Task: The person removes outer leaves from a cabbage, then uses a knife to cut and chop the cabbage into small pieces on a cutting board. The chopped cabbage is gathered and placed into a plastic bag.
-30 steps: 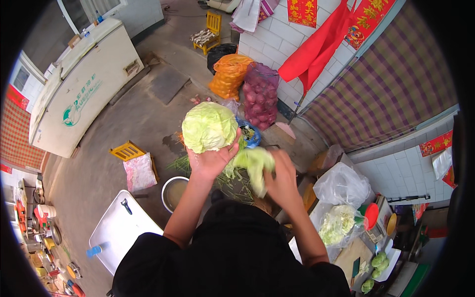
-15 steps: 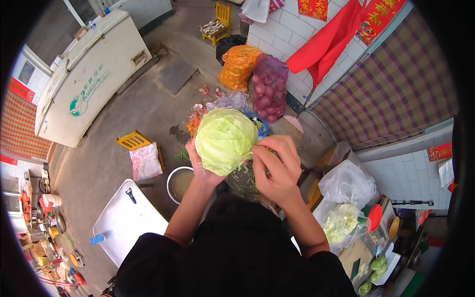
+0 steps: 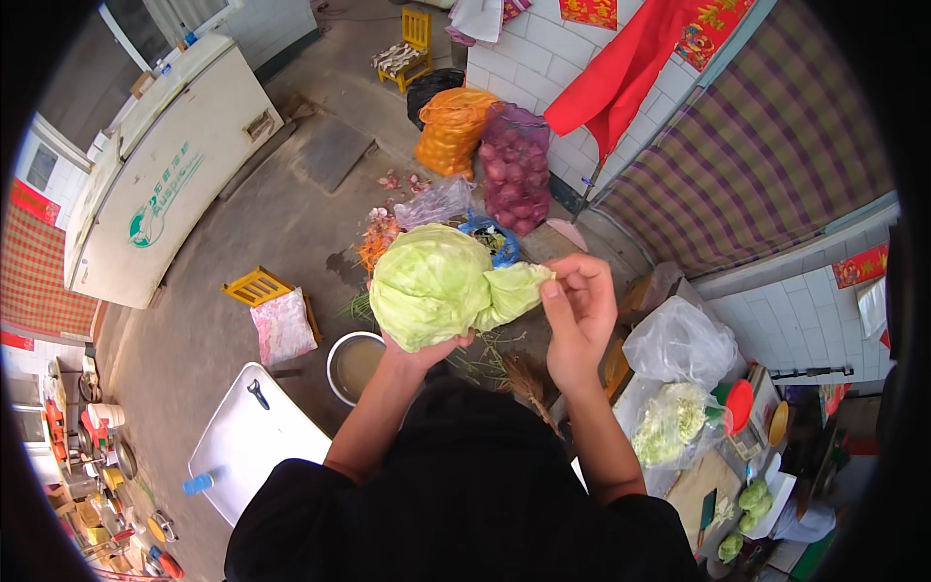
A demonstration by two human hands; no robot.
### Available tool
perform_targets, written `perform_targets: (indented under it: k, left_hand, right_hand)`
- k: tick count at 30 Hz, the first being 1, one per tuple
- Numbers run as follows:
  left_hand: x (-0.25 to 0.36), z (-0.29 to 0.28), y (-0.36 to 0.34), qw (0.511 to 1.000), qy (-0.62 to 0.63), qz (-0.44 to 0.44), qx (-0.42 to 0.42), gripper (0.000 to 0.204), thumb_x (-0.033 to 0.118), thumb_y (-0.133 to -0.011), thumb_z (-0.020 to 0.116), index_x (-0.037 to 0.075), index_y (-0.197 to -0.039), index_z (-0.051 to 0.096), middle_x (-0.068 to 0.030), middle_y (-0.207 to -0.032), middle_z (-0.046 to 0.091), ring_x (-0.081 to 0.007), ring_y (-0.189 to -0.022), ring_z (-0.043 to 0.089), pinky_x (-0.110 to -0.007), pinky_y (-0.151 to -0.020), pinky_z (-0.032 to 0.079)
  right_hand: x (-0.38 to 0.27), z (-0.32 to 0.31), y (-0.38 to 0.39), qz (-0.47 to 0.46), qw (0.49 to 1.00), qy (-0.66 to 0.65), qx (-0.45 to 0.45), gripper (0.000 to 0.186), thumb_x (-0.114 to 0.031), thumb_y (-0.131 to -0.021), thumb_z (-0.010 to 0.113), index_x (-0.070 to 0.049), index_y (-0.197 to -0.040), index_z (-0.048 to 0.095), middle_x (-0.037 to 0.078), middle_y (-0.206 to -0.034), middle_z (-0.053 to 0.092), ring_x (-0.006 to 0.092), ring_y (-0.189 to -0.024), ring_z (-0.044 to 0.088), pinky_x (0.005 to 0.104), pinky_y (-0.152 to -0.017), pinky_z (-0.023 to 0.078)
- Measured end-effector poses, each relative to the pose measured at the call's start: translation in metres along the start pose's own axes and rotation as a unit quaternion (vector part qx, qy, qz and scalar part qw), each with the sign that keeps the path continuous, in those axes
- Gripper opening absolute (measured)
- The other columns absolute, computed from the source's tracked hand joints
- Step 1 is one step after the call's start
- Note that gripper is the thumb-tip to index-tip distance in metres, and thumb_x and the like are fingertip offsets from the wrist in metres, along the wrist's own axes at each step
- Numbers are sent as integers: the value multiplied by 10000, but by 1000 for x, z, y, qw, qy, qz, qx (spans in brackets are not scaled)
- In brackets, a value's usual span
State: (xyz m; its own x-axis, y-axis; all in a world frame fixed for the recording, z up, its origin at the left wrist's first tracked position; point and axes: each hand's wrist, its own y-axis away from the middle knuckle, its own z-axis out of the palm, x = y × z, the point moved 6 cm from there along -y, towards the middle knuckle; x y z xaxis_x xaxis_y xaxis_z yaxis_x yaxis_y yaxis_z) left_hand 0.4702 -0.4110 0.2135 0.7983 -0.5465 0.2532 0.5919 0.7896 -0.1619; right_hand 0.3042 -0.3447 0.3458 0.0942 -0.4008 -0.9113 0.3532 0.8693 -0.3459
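1. Head view: cabbage point(image 3: 427, 286) mid-frame, roundish; with its pulled-out leaf point(image 3: 512, 293), long axis runs left-right, leaf pointing right.
2. Cabbage pale green, smooth, lightly veined.
3. Left hand point(image 3: 419, 357) holds cabbage from below, fingers mostly hidden.
4. Right hand point(image 3: 580, 320) pinches leaf tip, thumb against fingers.

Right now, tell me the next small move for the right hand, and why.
Probably pull the leaf gently outward with the right hand: its outer end is pinched there, its inner end seems joined to the cabbage, and the left hand supports the cabbage from below.
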Motion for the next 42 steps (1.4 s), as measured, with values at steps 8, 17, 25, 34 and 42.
perform_targets:
  k: [8,17,25,34,42]
  left_hand:
    - [-22,22,-9,948,289,-96,90,826,738,-918,488,197,-1541,450,-143,-1549,489,-423,-1390,480,-645,-1096,417]
    - [-32,24,-24,959,218,-135,119,797,709,-941,441,149,-1507,493,-195,-1521,509,-408,-1476,386,-688,-1199,243]
    - [-27,17,-27,987,-22,-54,153,765,674,-966,456,189,-1557,435,-103,-1581,479,-351,-1481,410,-616,-1216,287]
    - [-27,5,-39,978,-154,-137,10,908,741,-946,517,125,-1593,352,-162,-1514,529,-388,-1294,597,-587,-802,627]
    - [-79,23,-26,949,246,-185,68,950,789,-828,605,277,-1592,366,-157,-1605,389,-506,-1336,492,-420,-710,636]
  right_hand:
    - [-12,22,13,-166,935,306,-64,214,31,-898,702,45,-1104,644,157,-822,606,318,-689,594,356,-620,482]
    - [-12,-24,43,6,974,173,-147,94,36,-969,585,19,-1057,615,72,-869,591,138,-722,584,267,-632,468]
    - [4,12,14,33,973,220,-64,567,-33,-846,800,14,-1360,565,143,-1103,607,186,-818,631,283,-646,516]
    - [5,-29,2,-178,934,311,0,155,95,-891,658,60,-1042,644,158,-942,622,230,-745,629,312,-654,502]
    - [7,-51,18,-64,993,-54,87,69,6,-1026,548,39,-1081,573,100,-999,613,112,-725,569,264,-657,502]
